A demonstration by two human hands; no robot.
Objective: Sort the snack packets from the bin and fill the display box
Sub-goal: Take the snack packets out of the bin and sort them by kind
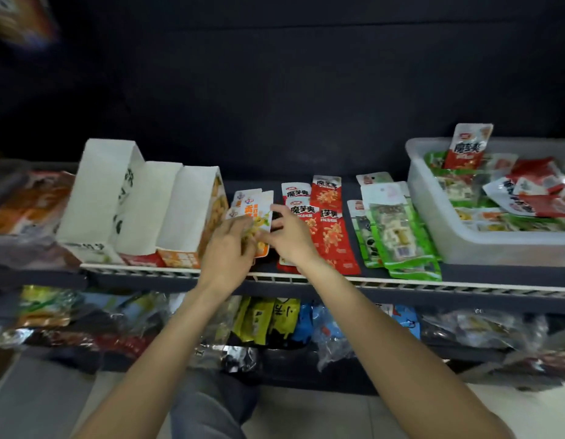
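Both hands on the orange packets, shelf centre, just R of the display boxes.

L hand (232,245) fingers curled onto the small stack of orange packets (257,217), R hand (289,236) pinching same stack from its 3 o'clock side w/ thumb and fingers; the stack is tilted up off the shelf (401,284), touching the nearest display box (192,223) at its 9 o'clock. Three open white display boxes stand in a row at 9–10 o'clock of the hands. Red packets (330,223) lie flat in overlapping rows just at 3 o'clock of the R hand, green packets (398,236) beyond them. Clear plastic bin (439,223) at far 3 o'clock, approx half full of mixed packets, one red packet upright at its back rim. Lower shelf at 6 o'clock holds assorted bagged snacks, blurred.
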